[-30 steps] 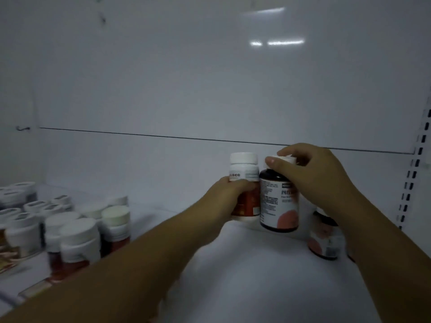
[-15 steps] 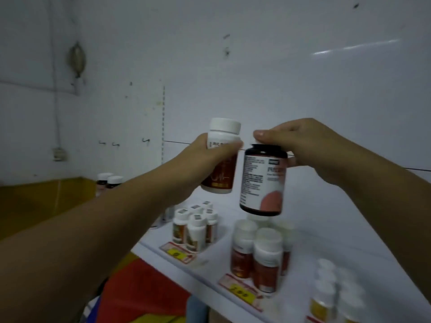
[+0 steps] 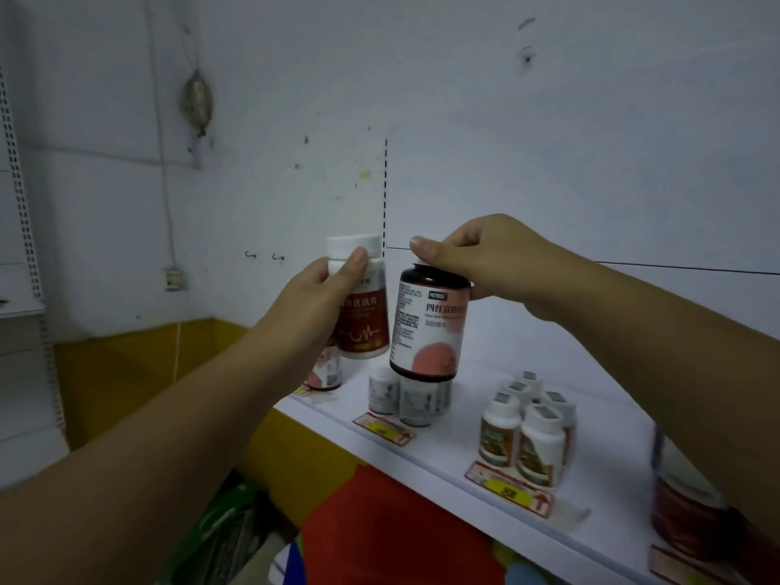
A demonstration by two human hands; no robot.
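In the head view, your left hand wraps round the body of the white-capped bottle. The thumb lies up along its shoulder just under the cap and the other fingers curl out of sight behind the red label. That side grip leaves the label facing you, which suits reading or comparing.

Your right hand takes the dark bottle from above. Its fingers are bunched and curled over the cap, pinching it, so the body hangs free below and its printed face is unobstructed.

You hold both bottles upright in the air, just beside each other; whether they touch, I cannot tell. They hang above the left part of the white shelf, well clear of it.

Directly under the dark bottle stands a cluster of small grey-labelled bottles. Further right is a group of white bottles with green and orange labels, with a yellow price tag at the shelf edge in front. My guess is that each hand-held bottle belongs with its own group, so match labels before lowering either one.
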